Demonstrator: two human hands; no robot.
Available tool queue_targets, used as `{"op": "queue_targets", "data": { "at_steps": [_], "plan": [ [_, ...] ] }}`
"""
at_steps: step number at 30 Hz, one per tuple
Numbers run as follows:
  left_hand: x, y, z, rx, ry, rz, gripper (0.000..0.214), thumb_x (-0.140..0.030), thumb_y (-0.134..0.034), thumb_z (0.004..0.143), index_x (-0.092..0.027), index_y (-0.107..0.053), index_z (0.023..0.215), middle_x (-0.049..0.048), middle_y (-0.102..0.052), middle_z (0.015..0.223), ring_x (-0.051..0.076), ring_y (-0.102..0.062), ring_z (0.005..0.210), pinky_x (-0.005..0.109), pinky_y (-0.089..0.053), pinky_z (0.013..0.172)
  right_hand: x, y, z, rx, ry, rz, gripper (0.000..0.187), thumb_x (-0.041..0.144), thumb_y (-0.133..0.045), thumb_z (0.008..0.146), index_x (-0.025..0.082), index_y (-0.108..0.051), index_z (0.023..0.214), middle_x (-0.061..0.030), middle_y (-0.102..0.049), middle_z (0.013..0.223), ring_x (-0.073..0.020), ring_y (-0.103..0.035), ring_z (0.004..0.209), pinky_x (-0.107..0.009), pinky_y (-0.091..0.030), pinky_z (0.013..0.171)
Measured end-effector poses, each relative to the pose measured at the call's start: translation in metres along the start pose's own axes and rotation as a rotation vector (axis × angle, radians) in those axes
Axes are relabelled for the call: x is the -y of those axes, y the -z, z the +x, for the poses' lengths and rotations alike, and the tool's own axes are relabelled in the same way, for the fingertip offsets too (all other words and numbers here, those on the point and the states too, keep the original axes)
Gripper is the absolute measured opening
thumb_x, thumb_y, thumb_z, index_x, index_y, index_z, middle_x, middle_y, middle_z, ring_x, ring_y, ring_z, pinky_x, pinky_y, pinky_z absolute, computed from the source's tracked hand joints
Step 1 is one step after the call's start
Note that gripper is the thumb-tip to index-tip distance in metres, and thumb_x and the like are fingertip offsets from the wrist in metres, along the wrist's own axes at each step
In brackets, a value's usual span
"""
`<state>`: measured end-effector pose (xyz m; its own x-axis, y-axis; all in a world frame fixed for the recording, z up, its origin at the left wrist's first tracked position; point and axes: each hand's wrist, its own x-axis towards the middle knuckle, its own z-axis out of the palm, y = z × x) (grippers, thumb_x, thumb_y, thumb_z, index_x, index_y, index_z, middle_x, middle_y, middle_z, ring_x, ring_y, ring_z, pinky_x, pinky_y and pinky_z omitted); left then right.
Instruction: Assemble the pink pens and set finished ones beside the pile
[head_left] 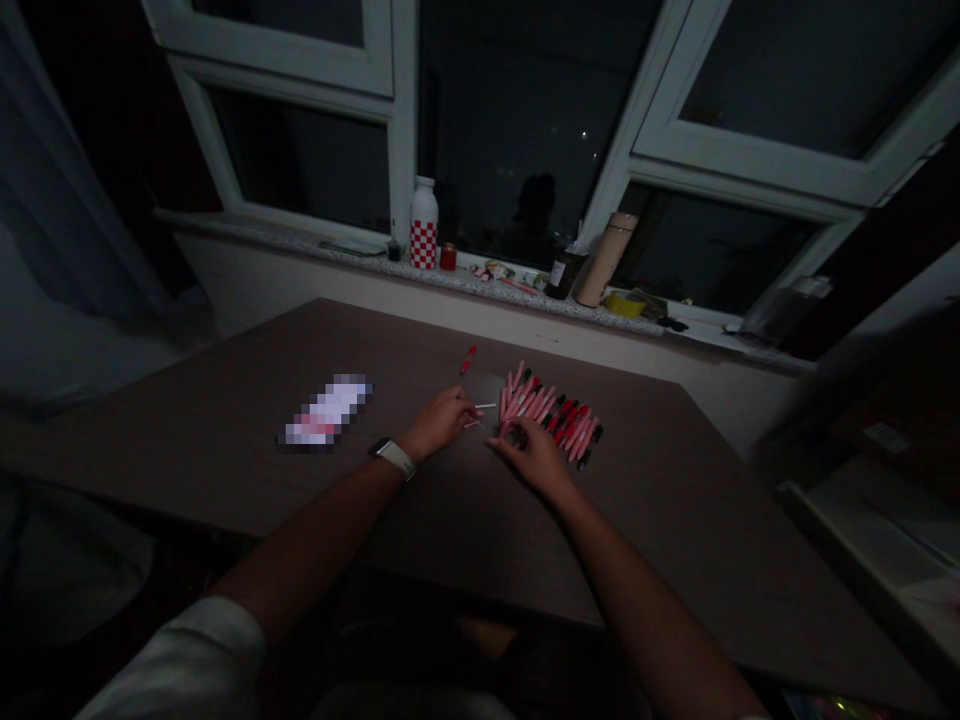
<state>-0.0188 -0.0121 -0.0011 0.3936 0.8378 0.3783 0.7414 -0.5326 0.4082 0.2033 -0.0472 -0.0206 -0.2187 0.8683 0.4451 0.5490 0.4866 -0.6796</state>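
Observation:
My left hand (444, 422), a watch on its wrist, is closed around a thin white stick (486, 406) that points to the right. Another slim pale piece shows just below its fingertips, too small to name. My right hand (538, 458) curls thumb and fingers together at the near left end of a row of pens (541, 402); whatever sits in that pinch is too dim to make out. Pink, red and black bodies lie side by side in the row, slanting down to the right. Apart from them, a single red pen (469, 360) lies beyond my left hand.
A phone with a lit, blurred screen (326, 412) lies left on the dark table (420, 540). Along the windowsill (480, 285) stand a checkered bottle (424, 225), a small red jar (448, 257), a dark jar (564, 275) and a tan flask (607, 260).

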Motion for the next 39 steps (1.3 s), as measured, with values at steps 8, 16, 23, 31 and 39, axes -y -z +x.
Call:
{"op": "queue_targets", "data": {
  "at_steps": [8, 16, 23, 31, 39],
  "plan": [
    [-0.0022, -0.0006, 0.0002, 0.001, 0.003, 0.03, 0.022, -0.027, -0.056, 0.094, -0.018, -0.076, 0.099, 0.0084, -0.062, 0.1, 0.021, -0.06, 0.092, 0.031, -0.047, 0.08, 0.0029, 0.0007, -0.0002, 0.005, -0.021, 0.02, 0.036, 0.047, -0.073, 0.078, 0.018, -0.067, 0.098, -0.0054, -0.07, 0.093, -0.0174, -0.058, 0.067, -0.028, -0.046, 0.064],
    [-0.0034, -0.0013, 0.0009, 0.008, -0.012, -0.016, 0.022, -0.027, -0.055, 0.093, -0.019, -0.074, 0.1, 0.0082, -0.061, 0.102, 0.021, -0.06, 0.094, 0.032, -0.047, 0.084, -0.0009, 0.0002, 0.0002, 0.007, -0.023, 0.011, 0.04, 0.048, -0.073, 0.078, 0.018, -0.067, 0.103, -0.0058, -0.07, 0.095, -0.0189, -0.061, 0.073, -0.029, -0.047, 0.067],
    [-0.0001, -0.0063, 0.0004, 0.055, -0.098, 0.003, 0.02, -0.027, -0.058, 0.092, -0.02, -0.073, 0.103, 0.0071, -0.06, 0.103, 0.021, -0.059, 0.097, 0.031, -0.047, 0.086, 0.0006, 0.0015, 0.0003, 0.021, -0.024, 0.018, 0.035, 0.046, -0.073, 0.079, 0.018, -0.067, 0.099, -0.0053, -0.07, 0.093, -0.0183, -0.06, 0.071, -0.028, -0.046, 0.064],
    [-0.0009, -0.0051, 0.0006, 0.083, -0.085, 0.035, 0.018, -0.024, -0.054, 0.094, -0.018, -0.069, 0.101, 0.0081, -0.06, 0.104, 0.021, -0.058, 0.099, 0.031, -0.046, 0.086, 0.0017, 0.0023, -0.0002, 0.012, -0.02, 0.002, 0.034, 0.045, -0.073, 0.079, 0.018, -0.067, 0.099, -0.0065, -0.07, 0.095, -0.0184, -0.06, 0.072, -0.029, -0.046, 0.065],
    [-0.0023, -0.0064, 0.0012, 0.052, -0.082, 0.072, 0.018, -0.028, -0.054, 0.096, -0.016, -0.066, 0.102, 0.0086, -0.059, 0.105, 0.022, -0.058, 0.102, 0.033, -0.046, 0.089, 0.0002, 0.0014, 0.0008, -0.001, -0.003, 0.012, 0.033, 0.045, -0.073, 0.079, 0.018, -0.067, 0.097, -0.0053, -0.069, 0.093, -0.0179, -0.06, 0.071, -0.028, -0.046, 0.066]
  ]
}}
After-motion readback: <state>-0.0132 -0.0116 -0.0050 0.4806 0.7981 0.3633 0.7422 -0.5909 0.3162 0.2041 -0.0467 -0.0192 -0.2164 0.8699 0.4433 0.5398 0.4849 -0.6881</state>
